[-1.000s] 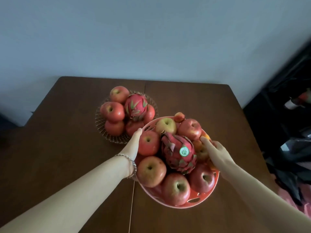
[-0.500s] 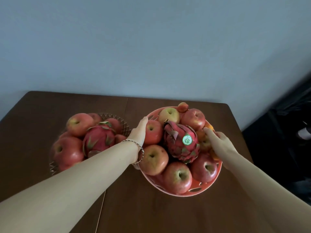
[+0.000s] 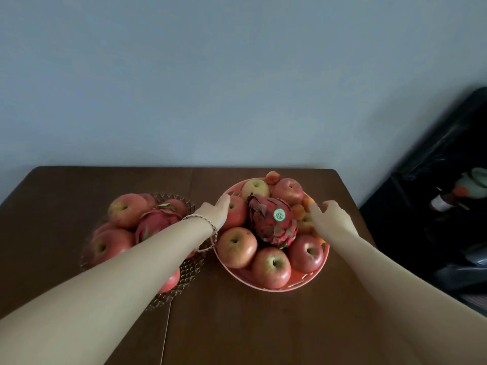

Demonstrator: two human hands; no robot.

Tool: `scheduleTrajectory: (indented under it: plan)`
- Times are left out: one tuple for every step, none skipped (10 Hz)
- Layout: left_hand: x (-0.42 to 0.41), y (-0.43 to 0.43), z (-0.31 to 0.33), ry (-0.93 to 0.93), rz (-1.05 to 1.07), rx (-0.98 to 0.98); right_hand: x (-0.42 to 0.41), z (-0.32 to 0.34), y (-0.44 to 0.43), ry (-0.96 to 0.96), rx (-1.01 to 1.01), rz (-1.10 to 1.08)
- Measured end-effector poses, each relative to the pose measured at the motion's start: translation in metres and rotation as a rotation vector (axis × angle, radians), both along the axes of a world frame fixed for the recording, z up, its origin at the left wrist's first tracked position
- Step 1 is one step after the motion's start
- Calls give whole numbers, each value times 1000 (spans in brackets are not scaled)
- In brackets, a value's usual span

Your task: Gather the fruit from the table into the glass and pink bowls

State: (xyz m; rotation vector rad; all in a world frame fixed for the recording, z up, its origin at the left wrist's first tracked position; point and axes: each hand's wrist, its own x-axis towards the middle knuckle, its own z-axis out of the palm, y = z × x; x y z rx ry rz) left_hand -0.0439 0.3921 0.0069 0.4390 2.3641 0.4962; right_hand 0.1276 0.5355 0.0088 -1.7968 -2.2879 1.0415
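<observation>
Left hand [image 3: 214,212], right hand [image 3: 332,219], fingers loose, on opposite rims of pink bowl [image 3: 300,282] near table [image 3: 263,327] edge.

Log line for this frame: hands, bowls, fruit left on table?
left hand: touches pink bowl, left rim | right hand: at its right rim | glass bowl: full, alongside | table: no loose fruit visible
</observation>
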Motion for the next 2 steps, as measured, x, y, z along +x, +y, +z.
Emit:
scheduleTrajectory:
  plan:
    - [5, -27, 31, 182, -190, 73, 1, 32, -28, 9, 157, 124]
    - [7, -63, 65, 307, -389, 54, 1, 71, -66, -32, 162, 294]
